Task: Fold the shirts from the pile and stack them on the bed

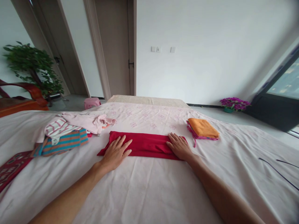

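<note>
A dark red garment [149,145], folded into a long flat strip, lies crosswise on the pale pink bedsheet [140,193]. My left hand [117,151] rests flat on its left end, fingers spread. On the right end lies my right hand [179,147], palm down with the fingers stretched out. Just beyond my right hand is a small stack of folded cloths, with an orange folded cloth [203,128] on top and a magenta one beneath. To the left is a loose heap with a pink garment [84,122] and a blue-and-brown striped garment [65,142].
A red patterned cloth [16,166] lies at the left edge. Dark thin cords [277,174] are on the sheet at right. Beyond the bed are a pink stool [92,102], a wooden armchair [28,93], a leafy plant [32,67] and purple flowers [234,103].
</note>
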Demonstrator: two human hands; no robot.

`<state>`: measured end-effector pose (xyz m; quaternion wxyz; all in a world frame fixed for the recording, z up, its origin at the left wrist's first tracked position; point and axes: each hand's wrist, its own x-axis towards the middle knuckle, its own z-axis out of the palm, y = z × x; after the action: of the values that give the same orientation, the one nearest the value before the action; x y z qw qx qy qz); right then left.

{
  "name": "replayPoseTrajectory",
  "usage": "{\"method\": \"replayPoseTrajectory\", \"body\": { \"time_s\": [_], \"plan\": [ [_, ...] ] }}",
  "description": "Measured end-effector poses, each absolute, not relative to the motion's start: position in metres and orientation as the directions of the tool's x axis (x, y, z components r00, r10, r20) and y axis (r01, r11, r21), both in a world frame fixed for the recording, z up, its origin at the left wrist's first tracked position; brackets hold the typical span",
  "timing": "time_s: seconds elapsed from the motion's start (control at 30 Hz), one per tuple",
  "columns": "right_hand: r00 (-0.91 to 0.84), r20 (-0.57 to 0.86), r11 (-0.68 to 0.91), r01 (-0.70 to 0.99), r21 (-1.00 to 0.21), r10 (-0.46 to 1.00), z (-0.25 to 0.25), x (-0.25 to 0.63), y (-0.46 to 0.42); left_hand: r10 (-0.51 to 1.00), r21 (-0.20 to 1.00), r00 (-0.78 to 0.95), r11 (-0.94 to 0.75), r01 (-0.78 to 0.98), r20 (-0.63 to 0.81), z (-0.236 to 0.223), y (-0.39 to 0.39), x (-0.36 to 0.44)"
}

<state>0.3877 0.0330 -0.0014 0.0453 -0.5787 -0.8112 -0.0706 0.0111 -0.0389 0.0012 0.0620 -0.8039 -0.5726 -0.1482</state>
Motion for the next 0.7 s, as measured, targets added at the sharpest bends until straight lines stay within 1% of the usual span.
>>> {"method": "replayPoseTrajectory", "body": {
  "time_s": [0.13, 0.23, 0.33, 0.43, 0.5, 0.57, 0.63, 0.7],
  "plan": [
    [-0.321, 0.135, 0.315, 0.947, 0.059, 0.938, 0.002, 0.388, 0.032, 0.907, 0.112, 0.255, -0.307, 0.945, 0.336, 0.001, -0.035, 0.006],
    [-0.323, 0.118, 0.317, 0.946, 0.072, 0.939, 0.006, 0.391, 0.03, 0.895, 0.089, 0.219, -0.273, 0.958, 0.388, -0.005, -0.031, 0.0],
    [-0.303, 0.105, 0.295, 0.952, 0.085, 0.947, 0.009, 0.395, 0.029, 0.879, 0.061, 0.22, -0.269, 0.961, 0.423, -0.008, -0.029, -0.004],
    [-0.273, 0.095, 0.267, 0.961, 0.071, 0.957, 0.011, 0.396, 0.028, 0.853, 0.026, 0.213, -0.256, 0.966, 0.477, -0.005, -0.029, -0.001],
    [-0.257, 0.098, 0.254, 0.966, 0.049, 0.961, 0.012, 0.395, 0.028, 0.809, -0.007, 0.276, -0.319, 0.948, 0.52, -0.001, -0.031, 0.005],
    [-0.246, 0.107, 0.244, 0.969, 0.026, 0.963, 0.015, 0.393, 0.027, 0.751, -0.032, 0.392, -0.444, 0.895, 0.531, 0.004, -0.034, 0.015],
    [-0.246, 0.123, 0.247, 0.969, 0.012, 0.961, 0.019, 0.39, 0.023, 0.705, -0.036, 0.489, -0.552, 0.833, 0.514, 0.009, -0.037, 0.027],
    [-0.27, 0.152, 0.272, 0.962, 0.004, 0.951, 0.024, 0.386, 0.017, 0.691, -0.027, 0.55, -0.611, 0.791, 0.47, 0.012, -0.04, 0.036]
  ]
}}
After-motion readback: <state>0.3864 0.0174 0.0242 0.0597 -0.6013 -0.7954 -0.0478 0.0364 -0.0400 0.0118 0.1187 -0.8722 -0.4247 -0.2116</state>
